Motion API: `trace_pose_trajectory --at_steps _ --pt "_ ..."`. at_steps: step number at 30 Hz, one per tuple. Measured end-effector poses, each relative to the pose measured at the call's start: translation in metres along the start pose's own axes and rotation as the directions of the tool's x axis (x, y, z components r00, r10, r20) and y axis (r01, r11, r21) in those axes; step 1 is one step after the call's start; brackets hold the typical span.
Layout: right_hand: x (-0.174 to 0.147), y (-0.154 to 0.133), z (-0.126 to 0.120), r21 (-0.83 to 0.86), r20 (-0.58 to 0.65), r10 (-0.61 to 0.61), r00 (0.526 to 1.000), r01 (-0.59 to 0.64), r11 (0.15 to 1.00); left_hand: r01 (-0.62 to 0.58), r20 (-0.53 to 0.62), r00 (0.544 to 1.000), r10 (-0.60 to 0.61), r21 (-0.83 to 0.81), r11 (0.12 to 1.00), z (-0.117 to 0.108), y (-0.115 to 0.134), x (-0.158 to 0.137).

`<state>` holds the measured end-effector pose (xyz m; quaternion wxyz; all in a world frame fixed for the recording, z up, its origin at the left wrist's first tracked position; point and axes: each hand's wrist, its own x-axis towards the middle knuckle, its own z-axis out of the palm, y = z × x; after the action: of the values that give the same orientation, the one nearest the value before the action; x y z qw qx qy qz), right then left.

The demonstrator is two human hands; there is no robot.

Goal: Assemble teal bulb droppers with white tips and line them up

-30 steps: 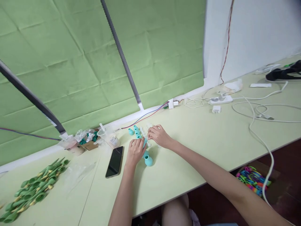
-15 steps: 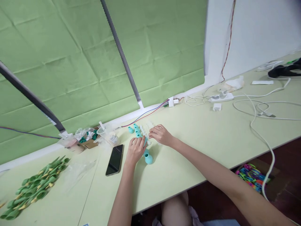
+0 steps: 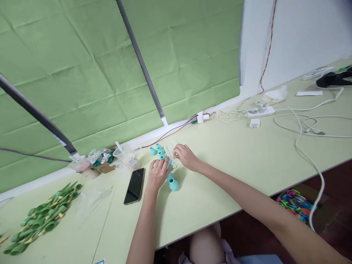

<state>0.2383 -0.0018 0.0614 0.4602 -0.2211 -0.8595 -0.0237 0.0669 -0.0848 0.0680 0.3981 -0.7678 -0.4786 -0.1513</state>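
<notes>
Change: almost none; both hands stay over the same cluster, and the view has tilted slightly.
Left hand [image 3: 157, 174]: fingers curled over a teal piece [image 3: 168, 164], apparently gripping it.
Right hand [image 3: 186, 156]: fingertips pinched at small white pieces [image 3: 168, 149]; grip unclear.
Nearby: teal bulb [image 3: 173, 184], black phone [image 3: 134, 185].
Surface: pale green table [image 3: 233, 165], cables [image 3: 302, 124], green backdrop [image 3: 82, 73].

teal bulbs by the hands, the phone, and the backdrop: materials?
Teal bulbs: likely soft rubber or silicone; matte, even colour, rounded moulded shape with a narrow neck.
Phone: glass front, glossy black and reflective; its body can't be judged.
Backdrop: looks like paper or thin non-woven sheet; matte green with a sharp grid of fold creases.
</notes>
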Motion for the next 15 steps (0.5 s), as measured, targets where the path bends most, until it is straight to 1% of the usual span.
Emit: trace_pose_trajectory --at_steps 2,4,8,12,15 --pt "0.001 0.0 -0.003 0.053 -0.04 0.037 0.999 -0.034 0.998 0.007 0.0 1.0 -0.007 -0.013 1.0 0.0 0.0 0.0" --pt "0.001 0.002 -0.007 0.061 -0.069 0.013 0.998 -0.009 0.998 0.02 0.001 1.0 -0.02 -0.024 1.0 0.0 -0.001 0.0" --pt "-0.002 0.008 -0.009 -0.042 -0.104 -0.163 0.981 0.16 0.986 0.047 -0.003 0.999 -0.047 -0.043 0.998 -0.002 0.0 0.001" --pt "-0.006 0.012 -0.004 -0.149 -0.129 -0.254 0.959 0.235 0.961 0.033 -0.023 0.999 -0.034 -0.043 0.999 -0.002 0.002 0.001" --pt "-0.007 0.015 -0.005 -0.209 -0.11 -0.336 0.935 0.308 0.928 0.008 -0.031 0.999 -0.008 -0.023 1.0 -0.001 0.003 0.0"
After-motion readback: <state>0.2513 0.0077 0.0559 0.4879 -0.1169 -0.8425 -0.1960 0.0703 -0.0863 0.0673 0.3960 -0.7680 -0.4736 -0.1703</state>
